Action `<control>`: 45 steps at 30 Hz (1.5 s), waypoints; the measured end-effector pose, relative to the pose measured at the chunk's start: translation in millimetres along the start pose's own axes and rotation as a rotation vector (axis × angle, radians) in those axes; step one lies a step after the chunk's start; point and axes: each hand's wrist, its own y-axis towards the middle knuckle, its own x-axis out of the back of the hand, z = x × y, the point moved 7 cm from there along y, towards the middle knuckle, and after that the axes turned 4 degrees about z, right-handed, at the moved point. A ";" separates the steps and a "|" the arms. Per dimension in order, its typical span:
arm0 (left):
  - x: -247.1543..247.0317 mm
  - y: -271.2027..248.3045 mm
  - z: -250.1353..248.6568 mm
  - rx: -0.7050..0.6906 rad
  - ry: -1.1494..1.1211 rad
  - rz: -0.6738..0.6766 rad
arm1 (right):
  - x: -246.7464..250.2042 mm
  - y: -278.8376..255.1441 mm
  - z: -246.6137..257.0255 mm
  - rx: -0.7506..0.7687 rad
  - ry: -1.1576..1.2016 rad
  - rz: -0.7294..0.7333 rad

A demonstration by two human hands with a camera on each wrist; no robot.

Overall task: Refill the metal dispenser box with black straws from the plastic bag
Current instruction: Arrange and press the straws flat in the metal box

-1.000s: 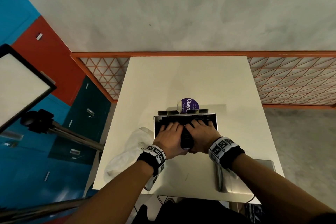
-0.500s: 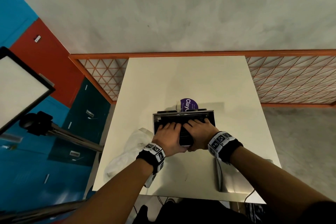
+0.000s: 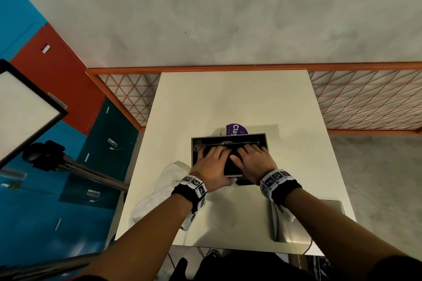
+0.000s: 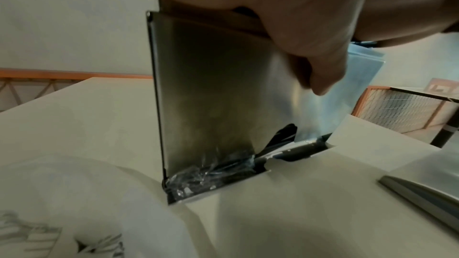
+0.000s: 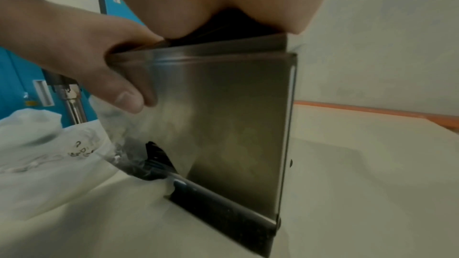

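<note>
The metal dispenser box (image 3: 194,143) stands open-topped in the middle of the table, with black straws (image 3: 230,167) inside. My left hand (image 3: 212,161) and right hand (image 3: 254,159) lie side by side in the box, fingers spread flat on the straws. In the right wrist view the left thumb (image 5: 124,97) hangs down outside the box's front wall (image 5: 236,115). The left wrist view shows the same wall (image 4: 211,95), with black straws in clear wrap in the slot at its foot (image 4: 206,176). The white plastic bag (image 3: 159,189) lies crumpled left of the box.
A purple-labelled item (image 3: 235,129) stands just behind the box. The metal lid (image 3: 296,223) lies at the table's front right corner. A lamp panel on a stand (image 3: 27,107) is off the table's left side. An orange mesh fence (image 3: 365,102) runs behind the table.
Both hands have spread apart and reached further into the box. The black bundle they held together at the front edge now lies lower under their fingers.
</note>
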 end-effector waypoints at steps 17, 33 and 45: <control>-23.7 -10.0 -2.8 -0.001 0.011 0.038 | 8.8 -27.0 25.8 0.321 0.002 -0.159; -6.9 -26.9 -9.7 -0.038 -0.077 -0.076 | -20.2 -22.8 14.5 0.203 -0.117 0.147; -16.2 -26.7 -3.7 0.050 -0.084 -0.018 | -9.0 -48.9 30.9 0.315 -0.100 -0.054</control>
